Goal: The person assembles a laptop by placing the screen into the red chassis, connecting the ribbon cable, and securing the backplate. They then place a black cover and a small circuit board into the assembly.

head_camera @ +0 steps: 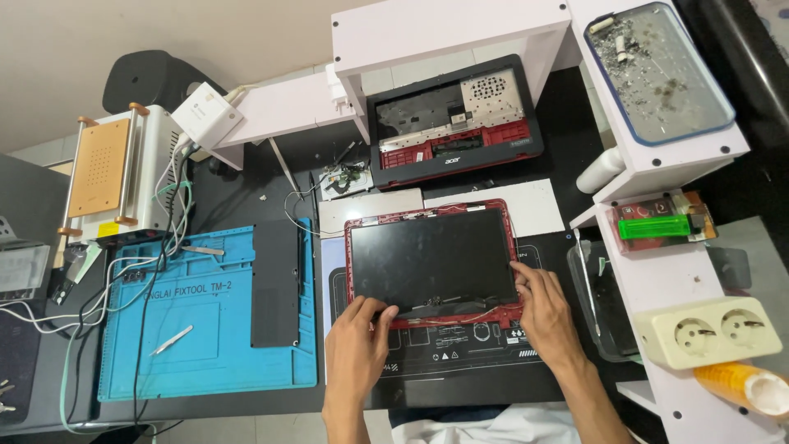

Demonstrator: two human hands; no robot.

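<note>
A black laptop screen panel [427, 251] lies in its red lid frame [511, 222] on a black work mat [460, 358] in front of me. My left hand [359, 337] pinches the panel's lower left edge, fingers curled over it. My right hand [544, 312] rests its fingertips on the panel's lower right corner. Thin cables run along the frame's bottom edge between the two hands.
A red and black laptop base [456, 119] leans at the back under a white shelf [448, 29]. A blue repair mat [205, 312] with tweezers [171, 339] and a black panel [275, 284] lies left. A heating machine [115, 168], power socket [711, 329], green lighter [653, 226] and ashtray [662, 70] surround.
</note>
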